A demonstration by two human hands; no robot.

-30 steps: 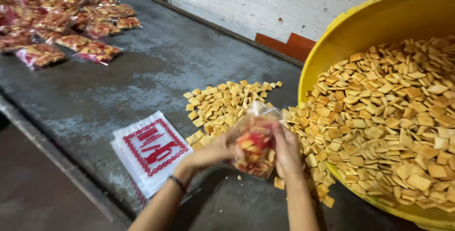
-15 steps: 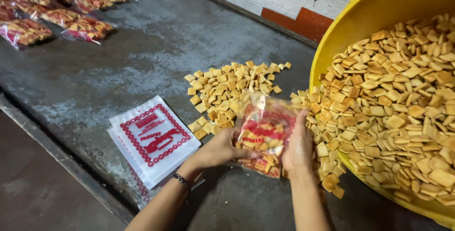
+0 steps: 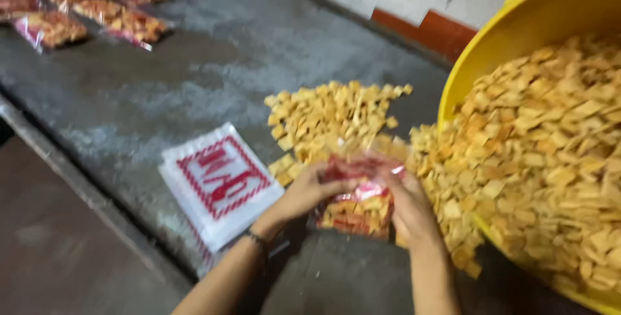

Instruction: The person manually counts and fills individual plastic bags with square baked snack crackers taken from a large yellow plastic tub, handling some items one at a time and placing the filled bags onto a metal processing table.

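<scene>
Lowered since before, the snack bag (image 3: pixel 357 200) now sits on the worktop (image 3: pixel 194 88).
Left hand (image 3: pixel 304 193) and right hand (image 3: pixel 407 208) fingers grip its sides, steadying it upright beside loose crackers (image 3: pixel 330 118).

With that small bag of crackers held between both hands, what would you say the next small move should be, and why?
Probably gather and close the mouth of the bag. It looks nearly full of crackers, and the left hand and right hand grip it near its top, just above the grey table. The view is blurred, so I cannot tell whether the mouth is open.
</scene>
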